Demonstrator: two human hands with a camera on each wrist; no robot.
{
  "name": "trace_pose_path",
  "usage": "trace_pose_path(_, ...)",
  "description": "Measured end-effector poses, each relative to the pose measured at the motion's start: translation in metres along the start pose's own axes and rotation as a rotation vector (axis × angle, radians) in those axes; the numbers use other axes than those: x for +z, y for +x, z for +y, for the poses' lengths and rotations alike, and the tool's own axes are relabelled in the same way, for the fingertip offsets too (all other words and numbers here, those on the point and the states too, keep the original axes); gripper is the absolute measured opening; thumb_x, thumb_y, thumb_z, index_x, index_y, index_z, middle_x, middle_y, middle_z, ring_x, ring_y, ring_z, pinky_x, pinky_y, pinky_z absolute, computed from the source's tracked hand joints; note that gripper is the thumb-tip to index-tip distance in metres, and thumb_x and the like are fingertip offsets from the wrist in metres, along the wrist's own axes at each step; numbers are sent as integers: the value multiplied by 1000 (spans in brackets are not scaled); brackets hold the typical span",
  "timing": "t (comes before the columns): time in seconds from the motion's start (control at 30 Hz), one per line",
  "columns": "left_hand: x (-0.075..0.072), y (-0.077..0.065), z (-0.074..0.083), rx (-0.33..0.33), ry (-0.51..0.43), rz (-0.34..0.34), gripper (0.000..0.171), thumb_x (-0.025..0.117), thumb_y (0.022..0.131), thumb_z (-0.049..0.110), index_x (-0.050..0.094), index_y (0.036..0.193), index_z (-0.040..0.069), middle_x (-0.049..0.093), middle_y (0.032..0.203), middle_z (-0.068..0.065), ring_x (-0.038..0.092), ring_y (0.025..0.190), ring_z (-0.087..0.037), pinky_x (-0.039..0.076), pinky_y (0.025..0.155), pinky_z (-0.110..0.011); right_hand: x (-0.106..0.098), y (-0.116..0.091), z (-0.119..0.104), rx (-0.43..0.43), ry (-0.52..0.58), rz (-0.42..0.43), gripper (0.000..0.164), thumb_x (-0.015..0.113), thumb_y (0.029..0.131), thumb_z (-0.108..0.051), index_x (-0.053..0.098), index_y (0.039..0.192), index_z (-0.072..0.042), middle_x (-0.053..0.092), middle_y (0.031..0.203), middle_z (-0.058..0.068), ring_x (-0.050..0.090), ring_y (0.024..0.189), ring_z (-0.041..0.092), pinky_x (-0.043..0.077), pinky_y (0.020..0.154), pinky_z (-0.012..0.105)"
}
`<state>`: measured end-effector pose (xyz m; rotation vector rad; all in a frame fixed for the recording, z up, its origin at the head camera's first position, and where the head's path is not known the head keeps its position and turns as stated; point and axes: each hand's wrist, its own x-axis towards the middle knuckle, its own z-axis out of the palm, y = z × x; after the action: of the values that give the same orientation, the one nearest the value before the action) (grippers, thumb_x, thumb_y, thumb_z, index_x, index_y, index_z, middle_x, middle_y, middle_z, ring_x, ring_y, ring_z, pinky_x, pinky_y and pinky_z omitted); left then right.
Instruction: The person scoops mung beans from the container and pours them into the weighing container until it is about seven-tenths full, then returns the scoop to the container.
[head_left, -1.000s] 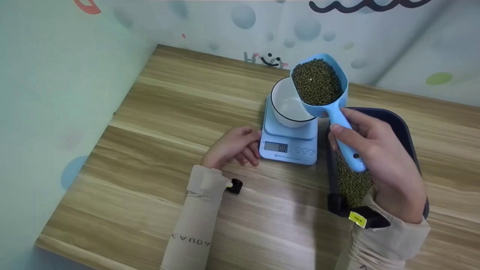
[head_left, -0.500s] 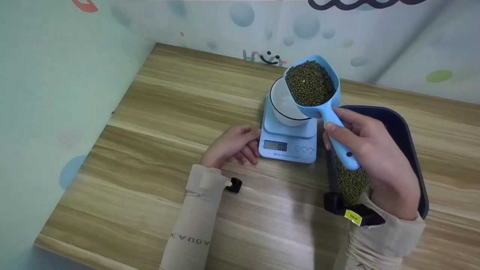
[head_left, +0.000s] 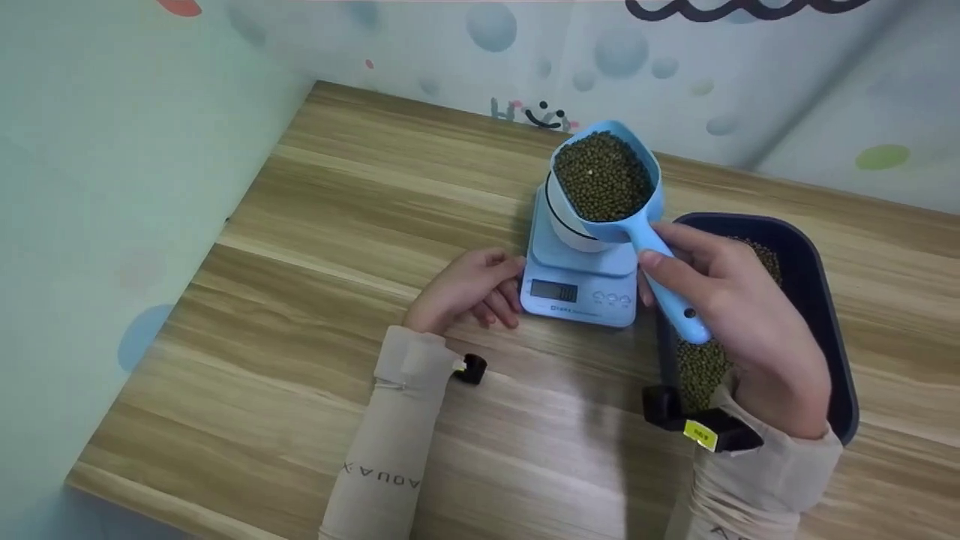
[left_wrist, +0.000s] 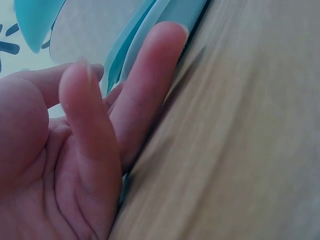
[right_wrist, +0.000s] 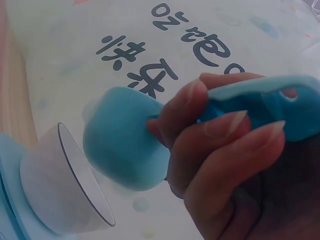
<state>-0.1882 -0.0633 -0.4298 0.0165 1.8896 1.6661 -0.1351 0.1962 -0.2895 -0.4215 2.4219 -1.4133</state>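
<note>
My right hand [head_left: 742, 300] grips the handle of a blue scoop [head_left: 646, 225], its fingers curled round it in the right wrist view. Small green-brown beans [head_left: 602, 176] fill the scoop, which is held over a white bowl [head_left: 574, 234] with a dark rim. Most of the bowl's inside is hidden beneath it. The bowl stands on a blue kitchen scale [head_left: 581, 300] with a small digital display [head_left: 554, 291]. Beside the scale's left edge, my left hand [head_left: 476, 292] rests on the table with loosely bent fingers, holding nothing; its fingertips are right at the scale.
A dark tray [head_left: 832, 360] of the same beans stands right of the scale, partly under my right forearm. The wooden table [head_left: 337, 225] meets a patterned wall [head_left: 420, 45] at the back and another wall [head_left: 97, 187] on the left. Black cameras sit on both wrists.
My right hand has moved the full scoop left and slightly nearer me, so it covers more of the bowl. My left hand has stayed beside the scale.
</note>
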Motion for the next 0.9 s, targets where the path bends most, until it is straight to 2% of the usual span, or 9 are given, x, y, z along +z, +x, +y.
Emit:
trace_pose_path(0.37,0,0,2,3,-2,-4,33,44,97,37,53,96,5,67,81,-17,67,59,-25,46,40,-26,-1,0,1,-3,-14,28,37,47,95,-34,50,125,-12,57,79,12,50,65,22,40,54,29)
trace_pose_path(0.6,0,0,2,-6,-21,0,34,46,96,38,53,99,5,66,83,-18,68,62,-27,45,40,-27,-1,1,3,4,4,33,36,48,95,-34,53,120,-10,58,77,11,50,61,20,40,50,28)
trace_pose_path(0.9,1,1,1,-1,-24,7,34,46,96,38,53,97,5,67,81,-16,68,63,-28,46,40,-25,-1,3,2,24,-28,26,40,48,95,-36,51,125,-10,60,79,12,51,61,19,42,50,27)
